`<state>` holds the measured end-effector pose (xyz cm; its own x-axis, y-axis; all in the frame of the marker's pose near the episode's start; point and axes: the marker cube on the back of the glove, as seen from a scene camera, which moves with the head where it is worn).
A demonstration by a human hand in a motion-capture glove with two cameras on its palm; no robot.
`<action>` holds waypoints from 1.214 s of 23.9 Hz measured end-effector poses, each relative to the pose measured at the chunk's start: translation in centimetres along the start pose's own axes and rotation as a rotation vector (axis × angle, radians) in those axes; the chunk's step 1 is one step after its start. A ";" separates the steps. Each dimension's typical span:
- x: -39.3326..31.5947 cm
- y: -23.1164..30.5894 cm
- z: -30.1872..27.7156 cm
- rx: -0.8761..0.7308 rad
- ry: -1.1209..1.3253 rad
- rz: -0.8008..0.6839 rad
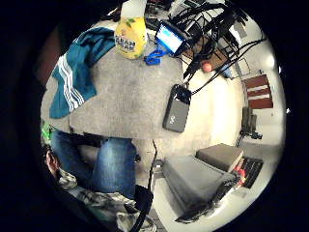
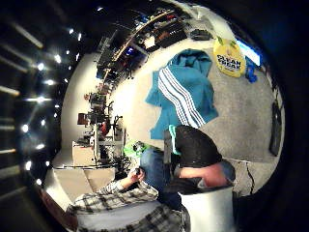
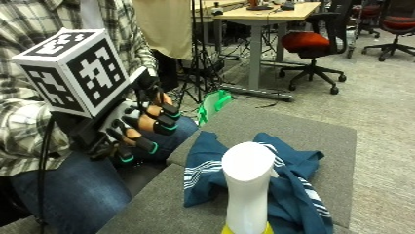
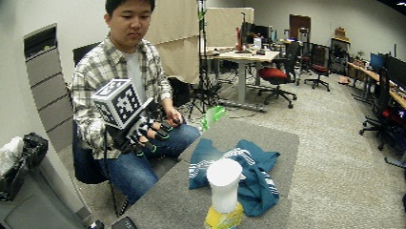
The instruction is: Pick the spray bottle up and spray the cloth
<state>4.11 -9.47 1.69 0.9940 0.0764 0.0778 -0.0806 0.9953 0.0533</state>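
Hovering above the person's lap, the gloved fingers (image 3: pixel 144 127) were loosely curled with gaps between them and held nothing; the right hand (image 3: pixel 129 129) hung in the air just off the near edge of the grey table (image 3: pixel 311 131), touching none of the things on it. From that hand, in the outside view, the teal cloth (image 3: pixel 285 183) with white stripes lay crumpled on the table at about four o'clock, near but apart. The spray bottle (image 3: pixel 248 187) stood upright just beside the cloth, farther out along the same direction, its white head toward the camera and its yellow body (image 1: pixel 130 36) showing in the little-finger palm view. A dark flat device (image 1: pixel 176 108) lay on the table well apart from both. The bottle looked like rigid plastic, smooth and likely a little slippery, and how full it was could not be told, so its weight was uncertain. The sensible hold seemed to be round the narrow neck under the white head, with a finger free for the trigger. The cloth was soft and limp and would stay put when sprayed.
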 end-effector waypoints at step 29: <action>7.2 -13.4 2.1 0.171 -0.362 0.177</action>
<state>12.19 -22.39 3.58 0.8766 0.1891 0.4425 -0.2888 0.9422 0.1696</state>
